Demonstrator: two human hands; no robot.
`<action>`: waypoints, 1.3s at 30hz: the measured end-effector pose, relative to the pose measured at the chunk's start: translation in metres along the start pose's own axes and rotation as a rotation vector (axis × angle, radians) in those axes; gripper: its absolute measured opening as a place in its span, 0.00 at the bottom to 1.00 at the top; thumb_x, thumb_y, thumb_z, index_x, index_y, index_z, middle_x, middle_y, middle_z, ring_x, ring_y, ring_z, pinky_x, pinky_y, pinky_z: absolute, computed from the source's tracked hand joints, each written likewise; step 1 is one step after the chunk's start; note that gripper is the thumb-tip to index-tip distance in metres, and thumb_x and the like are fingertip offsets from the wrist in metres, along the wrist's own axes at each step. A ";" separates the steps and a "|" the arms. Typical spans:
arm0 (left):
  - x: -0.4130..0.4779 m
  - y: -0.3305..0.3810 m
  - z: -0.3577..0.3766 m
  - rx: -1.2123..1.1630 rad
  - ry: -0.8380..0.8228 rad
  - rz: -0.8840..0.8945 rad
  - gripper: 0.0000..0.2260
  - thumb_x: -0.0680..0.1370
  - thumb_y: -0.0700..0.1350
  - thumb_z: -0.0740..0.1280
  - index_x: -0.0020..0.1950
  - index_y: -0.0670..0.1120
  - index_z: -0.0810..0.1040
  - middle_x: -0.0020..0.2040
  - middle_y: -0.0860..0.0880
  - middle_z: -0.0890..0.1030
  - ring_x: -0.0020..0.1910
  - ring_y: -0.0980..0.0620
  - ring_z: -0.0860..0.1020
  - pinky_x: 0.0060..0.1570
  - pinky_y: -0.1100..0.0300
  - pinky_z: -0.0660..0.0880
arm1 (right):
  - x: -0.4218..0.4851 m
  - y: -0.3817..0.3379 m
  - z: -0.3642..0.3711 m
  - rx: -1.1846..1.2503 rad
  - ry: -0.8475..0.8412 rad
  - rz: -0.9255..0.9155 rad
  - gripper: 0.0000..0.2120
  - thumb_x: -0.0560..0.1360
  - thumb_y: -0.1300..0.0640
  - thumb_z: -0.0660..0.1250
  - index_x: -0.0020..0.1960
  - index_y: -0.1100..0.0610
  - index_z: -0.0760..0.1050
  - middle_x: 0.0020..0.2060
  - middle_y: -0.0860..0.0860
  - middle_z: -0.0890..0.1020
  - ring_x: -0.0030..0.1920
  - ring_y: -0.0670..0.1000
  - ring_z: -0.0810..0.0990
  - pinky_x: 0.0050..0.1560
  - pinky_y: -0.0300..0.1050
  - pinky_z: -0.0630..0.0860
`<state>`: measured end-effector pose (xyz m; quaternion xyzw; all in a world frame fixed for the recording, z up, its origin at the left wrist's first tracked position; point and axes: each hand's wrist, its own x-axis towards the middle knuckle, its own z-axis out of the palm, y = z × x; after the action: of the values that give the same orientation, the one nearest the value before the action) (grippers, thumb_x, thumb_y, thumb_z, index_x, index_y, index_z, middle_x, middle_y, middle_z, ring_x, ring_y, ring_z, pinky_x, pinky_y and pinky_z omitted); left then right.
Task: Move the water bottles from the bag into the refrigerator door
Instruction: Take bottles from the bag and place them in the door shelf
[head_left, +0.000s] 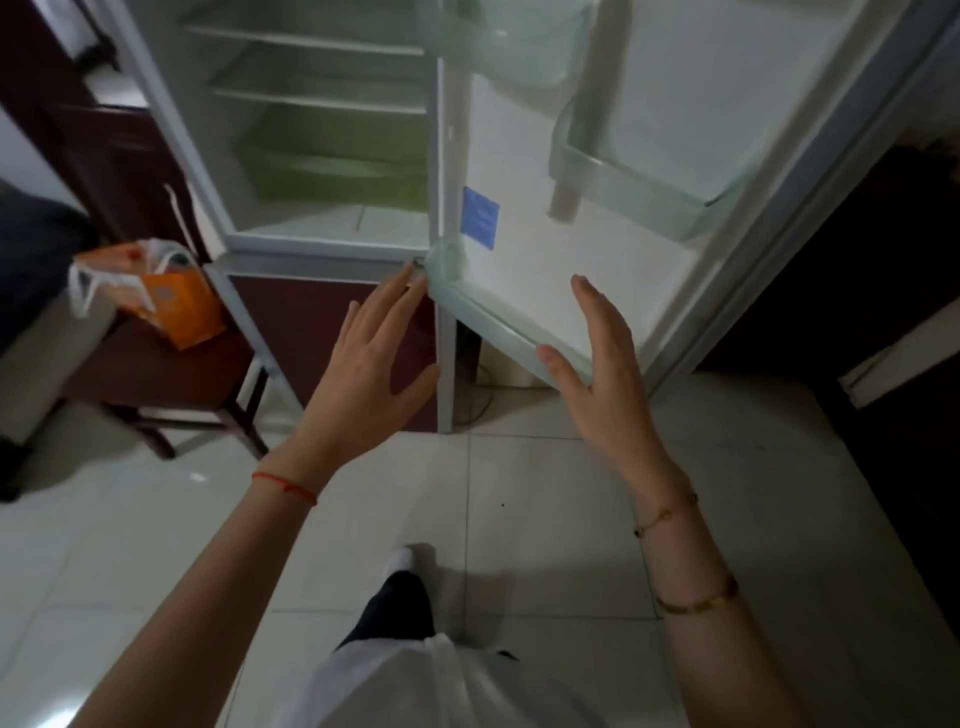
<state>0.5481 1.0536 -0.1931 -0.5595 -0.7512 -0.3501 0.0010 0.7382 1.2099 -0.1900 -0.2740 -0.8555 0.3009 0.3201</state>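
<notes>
Hovering spread and empty, the left hand (371, 358) and right hand (597, 343) flank the refrigerator door (587, 249), whose blue label (480, 216) beyond the fingertips is unreadable; the orange bag (179, 301) sits far left.

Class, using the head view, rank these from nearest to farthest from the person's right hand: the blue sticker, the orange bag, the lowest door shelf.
From the right hand:
1. Lowest door shelf, touching the hand.
2. Blue sticker, above-left on the door.
3. Orange bag, far left, on the chair.
</notes>
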 end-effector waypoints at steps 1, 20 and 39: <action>-0.009 -0.006 -0.006 0.006 0.019 -0.030 0.35 0.78 0.48 0.67 0.81 0.49 0.55 0.82 0.51 0.55 0.81 0.52 0.52 0.76 0.37 0.53 | 0.000 -0.005 0.008 0.016 -0.033 -0.002 0.34 0.77 0.43 0.59 0.78 0.55 0.55 0.77 0.49 0.59 0.78 0.48 0.55 0.78 0.43 0.54; -0.119 -0.151 -0.125 0.144 0.108 -0.543 0.32 0.78 0.52 0.64 0.80 0.50 0.56 0.80 0.49 0.60 0.80 0.49 0.54 0.75 0.39 0.60 | 0.060 -0.106 0.205 0.158 -0.511 -0.080 0.32 0.77 0.47 0.65 0.77 0.50 0.57 0.76 0.47 0.62 0.78 0.47 0.56 0.77 0.47 0.58; -0.138 -0.347 -0.238 0.157 0.154 -0.737 0.32 0.79 0.49 0.65 0.80 0.52 0.55 0.79 0.49 0.60 0.79 0.49 0.57 0.74 0.38 0.61 | 0.154 -0.220 0.417 0.229 -0.671 -0.105 0.32 0.77 0.48 0.65 0.77 0.51 0.57 0.76 0.48 0.62 0.77 0.45 0.58 0.74 0.43 0.60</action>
<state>0.2148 0.7680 -0.2499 -0.2221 -0.9242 -0.3096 -0.0257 0.2810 1.0230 -0.2355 -0.0778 -0.8866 0.4513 0.0650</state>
